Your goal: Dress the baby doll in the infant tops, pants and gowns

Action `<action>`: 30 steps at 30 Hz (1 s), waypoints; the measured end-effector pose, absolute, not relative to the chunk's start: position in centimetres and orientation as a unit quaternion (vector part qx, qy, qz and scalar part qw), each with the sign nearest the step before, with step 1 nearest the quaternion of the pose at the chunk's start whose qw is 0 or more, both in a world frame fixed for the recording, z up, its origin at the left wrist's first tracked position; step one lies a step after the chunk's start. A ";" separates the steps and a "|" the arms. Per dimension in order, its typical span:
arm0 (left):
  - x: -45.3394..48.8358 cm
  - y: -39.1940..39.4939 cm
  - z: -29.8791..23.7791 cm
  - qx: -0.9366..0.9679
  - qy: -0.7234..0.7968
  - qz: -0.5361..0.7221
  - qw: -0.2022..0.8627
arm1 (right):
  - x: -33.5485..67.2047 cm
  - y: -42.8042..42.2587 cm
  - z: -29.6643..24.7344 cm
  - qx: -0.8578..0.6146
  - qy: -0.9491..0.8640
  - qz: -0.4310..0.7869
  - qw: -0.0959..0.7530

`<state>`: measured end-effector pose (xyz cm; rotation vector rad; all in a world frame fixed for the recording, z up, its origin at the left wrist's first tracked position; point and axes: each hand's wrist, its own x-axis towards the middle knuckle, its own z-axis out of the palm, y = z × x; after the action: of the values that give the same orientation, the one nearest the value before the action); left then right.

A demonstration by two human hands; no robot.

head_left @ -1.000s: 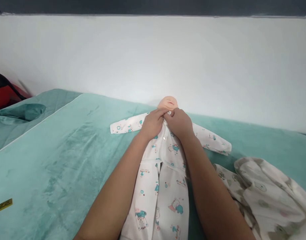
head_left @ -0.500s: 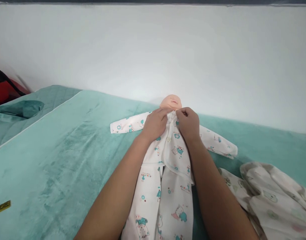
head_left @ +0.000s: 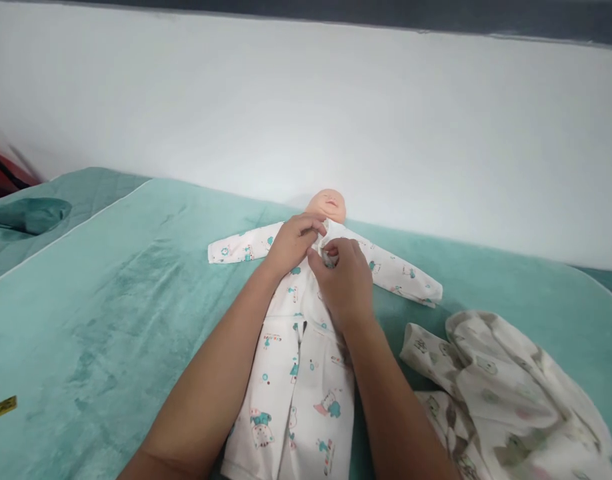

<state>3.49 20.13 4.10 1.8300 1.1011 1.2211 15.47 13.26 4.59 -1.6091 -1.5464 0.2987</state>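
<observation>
A baby doll (head_left: 331,203) lies on its back, its head toward the wall, dressed in a white printed baby shirt (head_left: 286,293). Below the shirt are white printed baby pants (head_left: 306,407). My left hand (head_left: 295,241) rests at the collar on the doll's chest, its fingers closed on the shirt's edge. Just below and to the right, my right hand (head_left: 343,277) pinches the shirt's front edge between thumb and fingers. The exact spot that the fingertips hold is partly hidden. Both sleeves lie spread out to the sides.
A green velvety bed cover (head_left: 121,320) lies under everything. Crumpled white printed baby clothing (head_left: 516,393) sits at the lower right. A yellow strip (head_left: 1,408) lies at the left edge. A white wall (head_left: 306,113) rises behind the doll; something red (head_left: 3,177) stands far left.
My right hand has moved from the collar down the shirt front and turned inward. My left hand stays near the collar. The whole view has shifted slightly, showing more of the clothing at right.
</observation>
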 end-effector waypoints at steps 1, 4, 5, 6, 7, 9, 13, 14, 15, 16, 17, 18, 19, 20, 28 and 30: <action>3.4 20.1 4.1 0.698 0.422 0.468 0.340 | 15.4 13.4 4.9 -0.649 -0.639 0.109 0.399; 3.3 20.2 4.1 0.696 0.421 0.467 0.347 | 15.6 14.1 5.5 -0.662 -0.659 0.096 0.344; 3.3 20.2 4.2 0.697 0.420 0.466 0.348 | 15.7 14.4 5.7 -0.662 -0.662 0.097 0.338; 3.3 20.2 4.2 0.697 0.418 0.466 0.349 | 15.8 14.6 5.8 -0.659 -0.664 0.103 0.338; 3.3 20.2 4.2 0.695 0.418 0.469 0.349 | 16.0 14.8 5.9 -0.654 -0.665 0.116 0.342; 3.3 20.0 4.3 0.689 0.420 0.479 0.345 | 16.6 14.9 6.0 -0.639 -0.663 0.162 0.356; 3.1 18.6 4.0 0.689 0.430 0.494 0.311 | 18.3 15.0 6.2 -0.601 -0.658 0.259 0.371; 3.0 18.2 3.8 0.696 0.430 0.492 0.299 | 18.7 15.1 6.3 -0.589 -0.661 0.278 0.374; 2.8 17.7 3.7 0.704 0.429 0.488 0.286 | 19.1 15.1 6.3 -0.576 -0.663 0.296 0.376; 2.7 17.2 3.5 0.713 0.427 0.482 0.276 | 19.4 15.2 6.2 -0.564 -0.664 0.313 0.378; 2.6 16.8 3.3 0.721 0.426 0.476 0.269 | 19.6 15.3 6.1 -0.553 -0.664 0.328 0.380; 2.5 16.4 3.2 0.728 0.425 0.469 0.263 | 19.8 15.3 6.0 -0.545 -0.665 0.339 0.382; 2.4 16.2 3.2 0.734 0.425 0.462 0.260 | 19.9 15.4 5.9 -0.538 -0.666 0.345 0.384; 2.4 16.0 3.2 0.739 0.425 0.455 0.258 | 20.0 15.5 5.8 -0.532 -0.669 0.346 0.387; 2.8 16.6 3.6 0.761 0.433 0.423 0.232 | 20.0 16.0 5.0 -0.477 -0.682 0.370 0.413; 3.1 16.8 3.7 0.757 0.441 0.427 0.224 | 20.1 16.0 5.0 -0.474 -0.680 0.375 0.415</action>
<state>3.07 16.84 3.71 2.0884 1.2163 1.1792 20.05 16.02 4.97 -1.1899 -1.7091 0.9424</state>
